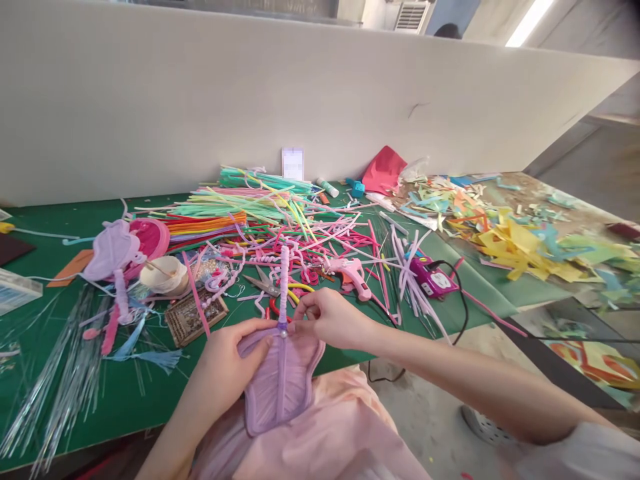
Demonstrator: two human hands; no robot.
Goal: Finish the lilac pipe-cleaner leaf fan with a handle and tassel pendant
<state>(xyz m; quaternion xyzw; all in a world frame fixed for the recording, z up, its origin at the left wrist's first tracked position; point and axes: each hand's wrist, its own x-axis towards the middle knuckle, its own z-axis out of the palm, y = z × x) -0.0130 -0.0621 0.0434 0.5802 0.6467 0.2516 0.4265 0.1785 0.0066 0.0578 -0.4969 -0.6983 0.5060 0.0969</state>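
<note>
Both hands, left hand (225, 363) and right hand (327, 319), pinch a fuzzy lilac pipe-cleaner fan (283, 383); bright pipe cleaners (260, 200) litter the green worktop (125, 393) beyond a pink glue gun (353, 273).

Green-topped desk (125, 393) spans the foreground, backed by a long off-white partition wall (200, 107) from 9 to 2 o'clock. Ceiling light strip (529, 21) at 1 o'clock, air vent (411, 15) beside it. Grey concrete floor (430, 413) at 5 o'clock.

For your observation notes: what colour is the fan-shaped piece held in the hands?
Lilac purple; the fan-shaped piece shows best in the head view.
</note>
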